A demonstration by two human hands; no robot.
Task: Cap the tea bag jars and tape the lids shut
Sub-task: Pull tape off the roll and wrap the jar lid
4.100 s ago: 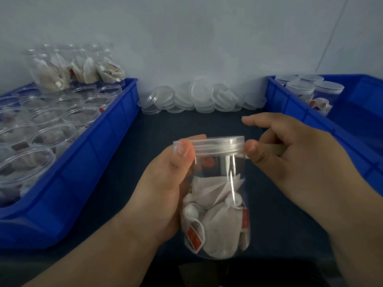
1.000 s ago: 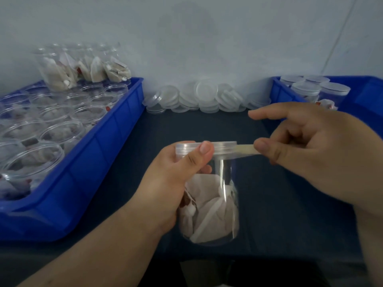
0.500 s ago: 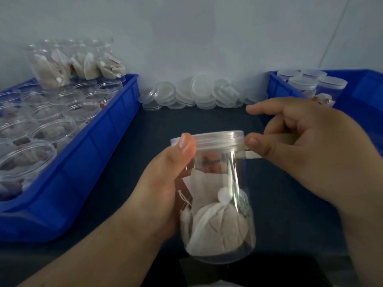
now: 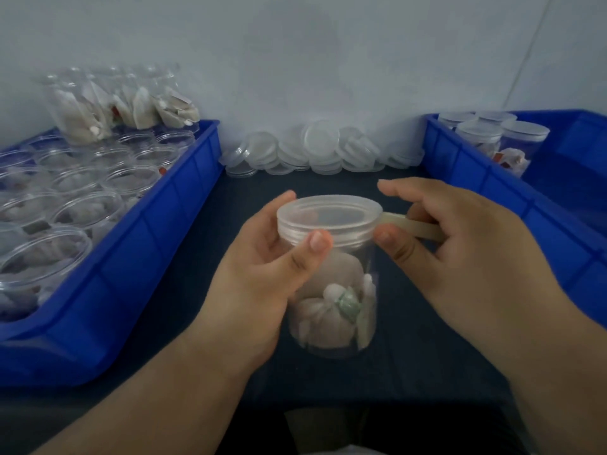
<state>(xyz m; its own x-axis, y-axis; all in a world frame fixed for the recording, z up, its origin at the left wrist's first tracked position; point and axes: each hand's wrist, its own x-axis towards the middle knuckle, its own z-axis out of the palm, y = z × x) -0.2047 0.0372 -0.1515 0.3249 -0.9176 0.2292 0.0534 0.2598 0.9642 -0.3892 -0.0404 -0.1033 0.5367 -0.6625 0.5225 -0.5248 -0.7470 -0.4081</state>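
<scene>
A clear plastic jar (image 4: pixel 338 307) with tea bags inside is held above the dark table, its translucent lid (image 4: pixel 328 218) on top. My left hand (image 4: pixel 262 277) grips the jar just under the lid, thumb on the lid's rim. My right hand (image 4: pixel 460 257) holds a strip of pale tape (image 4: pixel 407 224) that runs from the lid's right side into the fingers; its thumb presses the lid's edge.
A blue bin (image 4: pixel 138 251) on the left holds several uncapped jars with tea bags. A blue bin (image 4: pixel 492 192) on the right holds capped jars (image 4: pixel 505 139). Loose lids (image 4: pixel 315 152) are piled along the back wall.
The jar has tilted so the lid's top now faces me, and sits slightly lower. My right hand still draws the tape at the lid's right side.
</scene>
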